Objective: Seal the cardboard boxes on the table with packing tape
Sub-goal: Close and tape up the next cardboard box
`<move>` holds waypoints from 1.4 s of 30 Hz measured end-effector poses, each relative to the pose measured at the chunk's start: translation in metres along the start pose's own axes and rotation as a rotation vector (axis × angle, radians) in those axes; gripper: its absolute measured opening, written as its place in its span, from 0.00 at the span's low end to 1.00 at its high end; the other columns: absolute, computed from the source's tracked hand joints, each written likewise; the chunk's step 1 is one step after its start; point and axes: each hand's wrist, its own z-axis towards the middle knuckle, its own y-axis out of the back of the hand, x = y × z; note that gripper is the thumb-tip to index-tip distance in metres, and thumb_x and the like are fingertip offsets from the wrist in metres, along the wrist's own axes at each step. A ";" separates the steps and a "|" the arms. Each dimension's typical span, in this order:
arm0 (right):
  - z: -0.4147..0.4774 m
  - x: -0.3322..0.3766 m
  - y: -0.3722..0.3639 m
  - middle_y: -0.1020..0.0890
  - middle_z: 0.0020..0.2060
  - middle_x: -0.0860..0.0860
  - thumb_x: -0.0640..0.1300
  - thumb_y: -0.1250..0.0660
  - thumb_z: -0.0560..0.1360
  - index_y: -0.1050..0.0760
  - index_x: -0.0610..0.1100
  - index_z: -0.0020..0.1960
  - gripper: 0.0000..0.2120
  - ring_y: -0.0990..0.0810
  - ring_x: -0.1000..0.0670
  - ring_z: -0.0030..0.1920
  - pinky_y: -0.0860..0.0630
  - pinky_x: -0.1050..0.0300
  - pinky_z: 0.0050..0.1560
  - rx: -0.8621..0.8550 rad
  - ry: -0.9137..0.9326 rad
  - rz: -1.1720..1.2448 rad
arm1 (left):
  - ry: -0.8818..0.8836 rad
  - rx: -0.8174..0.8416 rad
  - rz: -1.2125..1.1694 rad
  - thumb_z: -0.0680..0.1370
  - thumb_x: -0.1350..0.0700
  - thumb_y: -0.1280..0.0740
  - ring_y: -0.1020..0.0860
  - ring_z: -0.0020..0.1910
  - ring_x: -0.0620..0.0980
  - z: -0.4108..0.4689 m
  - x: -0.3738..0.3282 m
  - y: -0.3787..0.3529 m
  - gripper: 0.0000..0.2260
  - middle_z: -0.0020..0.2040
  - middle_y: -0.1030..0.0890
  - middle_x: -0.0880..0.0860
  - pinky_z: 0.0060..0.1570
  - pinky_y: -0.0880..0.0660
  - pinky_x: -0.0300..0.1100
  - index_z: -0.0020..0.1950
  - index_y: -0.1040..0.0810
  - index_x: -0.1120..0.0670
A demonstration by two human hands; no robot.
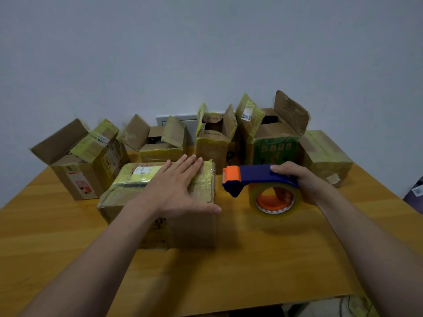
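A closed cardboard box (128, 191) with yellowish old tape and a white label stands on the wooden table (229, 266) in front of me. My left hand (176, 188) lies flat on its top, fingers straight and spread, thumb over the right edge. To the right of the box, my right hand (304, 179) grips a blue and orange tape dispenser (251, 177) that carries a clear tape roll (274, 200). The dispenser hovers just above the table, its orange head pointing at the box's right side without touching it.
Behind stand several more boxes: one with raised flaps at the far left (80, 161), open ones at the back (160, 143) (215, 138) (272, 138), and a closed one at the far right (325, 156). A grey wall rises behind them. The table's front edge runs low in view.
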 end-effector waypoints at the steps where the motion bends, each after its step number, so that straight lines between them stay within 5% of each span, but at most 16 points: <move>1: -0.001 -0.003 0.000 0.18 0.33 0.44 0.62 0.28 0.66 0.16 0.41 0.38 0.22 0.20 0.49 0.34 0.23 0.59 0.42 -0.008 -0.006 0.004 | -0.001 -0.001 -0.001 0.53 0.10 0.58 0.63 0.82 0.43 0.000 0.000 0.000 0.66 0.84 0.62 0.44 0.80 0.65 0.49 0.84 0.62 0.45; 10: 0.008 0.004 -0.019 0.20 0.25 0.53 0.63 0.29 0.66 0.20 0.50 0.27 0.19 0.23 0.56 0.26 0.26 0.66 0.35 -0.002 0.014 -0.133 | -0.002 -0.003 0.008 0.53 0.10 0.59 0.64 0.82 0.43 0.001 0.001 -0.002 0.66 0.84 0.63 0.44 0.76 0.68 0.46 0.84 0.63 0.45; 26: 0.008 0.036 -0.013 0.20 0.28 0.43 0.66 0.28 0.66 0.19 0.42 0.33 0.25 0.24 0.48 0.27 0.28 0.62 0.34 -0.084 0.104 -0.371 | 0.016 0.034 0.055 0.58 0.13 0.56 0.64 0.82 0.45 -0.001 -0.006 0.003 0.62 0.84 0.64 0.46 0.79 0.66 0.50 0.84 0.65 0.46; 31: 0.013 0.064 -0.015 0.22 0.25 0.49 0.64 0.28 0.68 0.20 0.45 0.31 0.22 0.25 0.54 0.24 0.30 0.66 0.29 -0.071 0.066 -0.510 | 0.021 0.045 0.070 0.61 0.15 0.53 0.64 0.82 0.46 0.000 -0.005 0.003 0.60 0.84 0.64 0.47 0.80 0.65 0.51 0.84 0.65 0.47; 38: 0.010 0.075 -0.016 0.15 0.32 0.46 0.72 0.29 0.63 0.17 0.40 0.41 0.32 0.20 0.52 0.29 0.26 0.62 0.33 -0.081 0.013 -0.646 | 0.011 0.032 0.062 0.59 0.13 0.56 0.64 0.82 0.45 0.001 -0.002 0.000 0.62 0.84 0.64 0.46 0.78 0.66 0.49 0.84 0.65 0.46; 42: 0.004 0.050 -0.014 0.17 0.29 0.49 0.61 0.25 0.71 0.19 0.44 0.38 0.20 0.20 0.54 0.29 0.25 0.59 0.33 -0.054 -0.095 -0.975 | 0.010 0.026 0.045 0.58 0.13 0.57 0.64 0.82 0.45 -0.002 -0.001 0.002 0.62 0.84 0.64 0.46 0.80 0.65 0.50 0.84 0.65 0.46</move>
